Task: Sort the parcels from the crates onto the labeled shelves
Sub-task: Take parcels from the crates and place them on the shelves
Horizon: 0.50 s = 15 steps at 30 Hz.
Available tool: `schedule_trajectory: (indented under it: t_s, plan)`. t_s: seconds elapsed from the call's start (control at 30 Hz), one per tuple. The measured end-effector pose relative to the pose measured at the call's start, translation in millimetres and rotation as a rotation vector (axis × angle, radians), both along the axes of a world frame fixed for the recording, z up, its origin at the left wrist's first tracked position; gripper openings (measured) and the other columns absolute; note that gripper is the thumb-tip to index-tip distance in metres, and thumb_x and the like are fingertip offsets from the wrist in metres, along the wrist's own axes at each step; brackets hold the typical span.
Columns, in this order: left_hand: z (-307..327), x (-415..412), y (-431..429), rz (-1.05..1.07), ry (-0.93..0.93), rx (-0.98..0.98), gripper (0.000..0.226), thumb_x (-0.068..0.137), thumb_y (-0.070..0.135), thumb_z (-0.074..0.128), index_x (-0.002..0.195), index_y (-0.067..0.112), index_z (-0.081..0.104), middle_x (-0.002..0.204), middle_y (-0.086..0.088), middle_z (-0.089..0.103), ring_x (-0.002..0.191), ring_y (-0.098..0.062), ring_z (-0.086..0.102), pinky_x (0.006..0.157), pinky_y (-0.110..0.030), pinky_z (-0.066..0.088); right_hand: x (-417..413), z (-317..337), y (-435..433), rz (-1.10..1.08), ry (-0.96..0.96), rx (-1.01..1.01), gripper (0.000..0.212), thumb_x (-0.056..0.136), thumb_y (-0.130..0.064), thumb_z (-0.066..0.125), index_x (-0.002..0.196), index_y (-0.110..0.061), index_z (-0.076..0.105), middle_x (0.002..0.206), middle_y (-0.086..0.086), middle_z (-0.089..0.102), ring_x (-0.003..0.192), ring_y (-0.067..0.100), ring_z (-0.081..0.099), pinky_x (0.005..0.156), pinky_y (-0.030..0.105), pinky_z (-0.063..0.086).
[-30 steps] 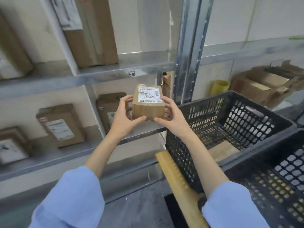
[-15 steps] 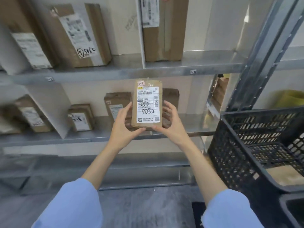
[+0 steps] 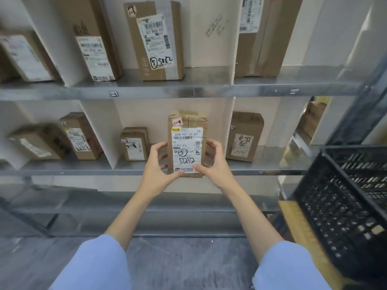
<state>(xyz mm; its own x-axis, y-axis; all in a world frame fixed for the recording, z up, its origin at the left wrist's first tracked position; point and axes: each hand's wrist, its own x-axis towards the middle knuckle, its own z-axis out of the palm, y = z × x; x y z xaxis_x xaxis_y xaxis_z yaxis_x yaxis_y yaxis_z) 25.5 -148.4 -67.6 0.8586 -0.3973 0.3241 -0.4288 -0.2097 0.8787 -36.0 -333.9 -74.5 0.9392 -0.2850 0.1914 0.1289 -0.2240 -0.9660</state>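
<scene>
Parcel (image 3: 187, 147): now upright, label facing the camera, held in front of the middle shelf (image 3: 83, 168) edge. One second ago it lay flatter, close to the black crate (image 3: 345, 195), which now sits at far right.

Left hand (image 3: 156, 170) and right hand (image 3: 217, 166) grip its sides, fingers curled round the edges, thumbs under the lower front corners.

Red-edged sticker (image 3: 177, 122) on the parcel reads 1-4; a matching shelf tag (image 3: 294, 91) sits up and to the right. Judgement: label read, destination is probably that bay; placing not yet begun.
</scene>
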Motion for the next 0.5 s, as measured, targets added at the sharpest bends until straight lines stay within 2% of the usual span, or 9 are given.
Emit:
schedule_trajectory:
  t_s: [0.1,0.17,0.23,0.3,0.37,0.43,0.5]
  plan:
    - [2,10,19,-0.021,-0.021,0.024,0.085,0.068,0.012,0.088,0.134,0.025,0.036,0.133,0.021,0.046,0.116,0.013,0.048,0.081,-0.007,0.045,6,1,19,-0.03,-0.012,-0.023,0.077,0.079,0.005,0.075,0.136,-0.025,0.032,0.133,-0.021,0.045,0.116,-0.021,0.044,0.094,0.017,0.046]
    - [4,17,29,-0.036,-0.04,0.03,0.085,0.069,0.011,0.087,0.135,0.027,0.035,0.132,0.023,0.045,0.111,0.019,0.047,0.08,-0.006,0.044,7,4,29,-0.044,-0.022,-0.059,0.081,0.08,0.001,0.076,0.139,-0.029,0.031,0.138,-0.019,0.043,0.119,-0.022,0.041,0.096,0.008,0.039]
    - [6,24,36,-0.064,-0.062,0.041,0.085,0.07,0.012,0.087,0.136,0.028,0.035,0.133,0.025,0.044,0.111,0.019,0.047,0.08,-0.008,0.044,6,9,37,-0.065,-0.031,-0.072,0.083,0.081,0.0,0.076,0.143,-0.03,0.029,0.137,-0.022,0.042,0.115,-0.025,0.042,0.09,0.001,0.036]
    - [10,31,38,-0.1,-0.081,0.07,0.083,0.072,0.015,0.086,0.138,0.029,0.036,0.135,0.025,0.045,0.116,0.015,0.046,0.083,-0.015,0.045,5,12,40,-0.099,-0.037,-0.061,0.082,0.082,0.0,0.074,0.145,-0.026,0.029,0.135,-0.024,0.041,0.11,-0.029,0.042,0.085,-0.002,0.036]
    - [12,37,35,-0.135,-0.099,0.091,0.081,0.074,0.019,0.084,0.138,0.03,0.037,0.139,0.021,0.045,0.125,0.007,0.043,0.093,-0.03,0.049,2,16,39,-0.15,-0.049,-0.061,0.082,0.083,-0.002,0.075,0.147,-0.023,0.029,0.137,-0.018,0.044,0.109,-0.029,0.042,0.083,-0.003,0.036]
    - [17,40,27,-0.182,-0.137,0.103,0.081,0.075,0.021,0.083,0.141,0.028,0.037,0.144,0.016,0.044,0.132,-0.001,0.041,0.103,-0.044,0.046,0,18,34,-0.203,-0.05,-0.057,0.08,0.084,-0.009,0.076,0.146,-0.028,0.029,0.141,-0.012,0.046,0.111,-0.026,0.045,0.088,0.002,0.04]
    - [22,40,14,-0.23,-0.174,0.122,0.081,0.076,0.02,0.082,0.143,0.027,0.037,0.147,0.013,0.043,0.134,-0.005,0.04,0.107,-0.048,0.042,-5,22,25,-0.24,-0.034,-0.044,0.076,0.086,-0.014,0.075,0.144,-0.032,0.029,0.139,-0.01,0.049,0.11,-0.022,0.048,0.093,0.011,0.045]
